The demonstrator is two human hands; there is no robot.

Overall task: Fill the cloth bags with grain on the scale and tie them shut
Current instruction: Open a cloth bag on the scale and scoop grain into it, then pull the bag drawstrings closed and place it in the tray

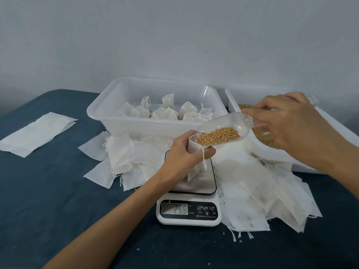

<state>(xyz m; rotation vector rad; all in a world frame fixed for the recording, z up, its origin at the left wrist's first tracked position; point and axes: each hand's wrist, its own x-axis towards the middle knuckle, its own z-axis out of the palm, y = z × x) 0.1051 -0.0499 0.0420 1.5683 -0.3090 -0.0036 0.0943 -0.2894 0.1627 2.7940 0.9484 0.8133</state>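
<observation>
white bags [194, 152], golden grain [218, 136], navy tablecloth [58, 191]

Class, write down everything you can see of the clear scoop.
The clear scoop looks like transparent plastic, with a rounded trough. It is partly filled with golden grain lying toward its front end. The right hand grips its handle, tilting its lip down to the open mouth of the cloth bag, above the scale.

Open dark tabletop [58, 200] was left at seven o'clock of the scale [189, 210]. Passage was blocked at twelve by the tub [136, 127] and at three by loose bags [262, 195].
</observation>
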